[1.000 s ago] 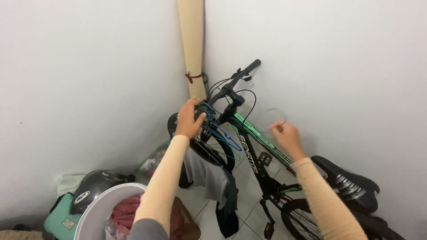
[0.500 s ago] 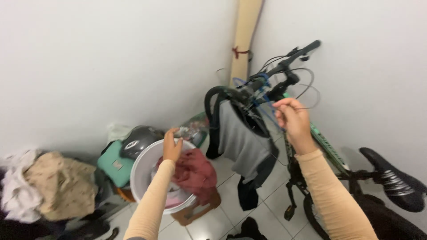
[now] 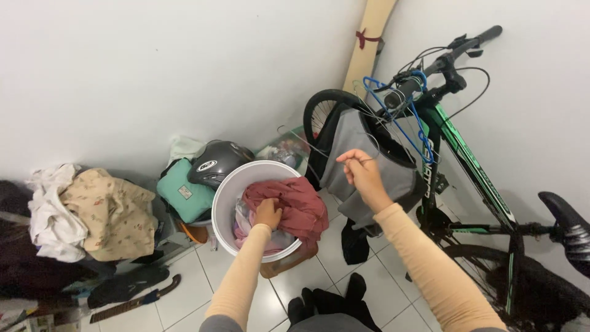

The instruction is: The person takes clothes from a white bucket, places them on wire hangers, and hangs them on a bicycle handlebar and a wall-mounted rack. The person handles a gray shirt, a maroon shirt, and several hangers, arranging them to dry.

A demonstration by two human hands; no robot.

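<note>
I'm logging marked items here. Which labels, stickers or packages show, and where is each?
Small pale rectangular label on the teal bag, left of the white bucket.
Oval white-rimmed sticker on the dark helmet, above the bag.
White lettering decal along the green-and-black bicycle frame, right.

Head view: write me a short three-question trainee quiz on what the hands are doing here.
1. True or false: the left hand is down in the white bucket, on the maroon cloth.
2. What does the right hand pinch?
A. a blue hanger
B. a thin wire hanger
C. the bike saddle
3. Fill in: the grey garment hangs over the bike's front ____.

Key
1. True.
2. B. The blue hangers stay on the handlebar, untouched.
3. Wheel.
</note>
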